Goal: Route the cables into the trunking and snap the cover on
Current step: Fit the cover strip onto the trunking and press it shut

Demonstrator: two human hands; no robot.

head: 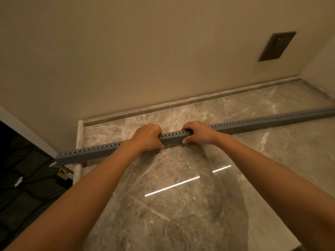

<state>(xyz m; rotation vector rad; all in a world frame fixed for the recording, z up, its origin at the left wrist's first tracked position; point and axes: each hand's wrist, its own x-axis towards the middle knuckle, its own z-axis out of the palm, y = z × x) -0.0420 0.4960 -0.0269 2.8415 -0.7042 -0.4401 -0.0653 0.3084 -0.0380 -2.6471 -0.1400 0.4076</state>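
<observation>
A long grey trunking (253,124) with a row of small holes along its top lies across the marble countertop (181,196), running from lower left to upper right. My left hand (147,137) grips it from above near its middle, fingers curled over the far side. My right hand (198,132) grips it just to the right, a short stretch of trunking showing between the two hands. The cover sits on the trunking. No cables show along its length.
The trunking's left end (61,157) overhangs the countertop's left edge above a dark area with small light objects. A beige wall (145,60) stands behind, with a dark rectangular plate (276,46) at upper right. A raised marble lip (181,104) runs along the wall.
</observation>
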